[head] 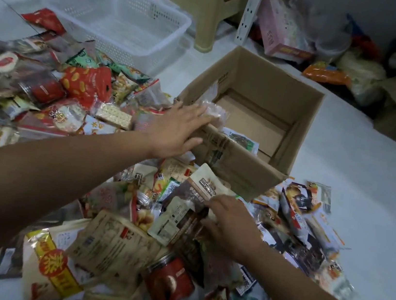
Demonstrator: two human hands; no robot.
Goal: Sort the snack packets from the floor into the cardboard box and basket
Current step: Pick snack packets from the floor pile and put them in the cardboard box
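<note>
- Head view: left grip (178,131) is spread flat, fingers straight, lying across the near rim of the box (241,161). A clear packet (215,112) touches its fingertips just over the rim. This looks like a drop or a push in, not a hold.
- Right grip (230,227) curls onto a brown pouch (203,188) on top of the pile, thumb and fingers pinching its near edge. The pouch is likely the next to go.
- Just beyond the left grip, inside the box, a green-and-white packet (241,140) lies against the near wall. Bare cardboard shows over most of the bottom, so I judge the sorting barely begun.
- Farther off, beyond the left grip and to its left, the basket (123,22) stands on the floor (343,157), within reach of that arm.
- Loose packets (86,83) are heaped around both grips. A red jar (170,283) lies nearer the person than the right grip.
</note>
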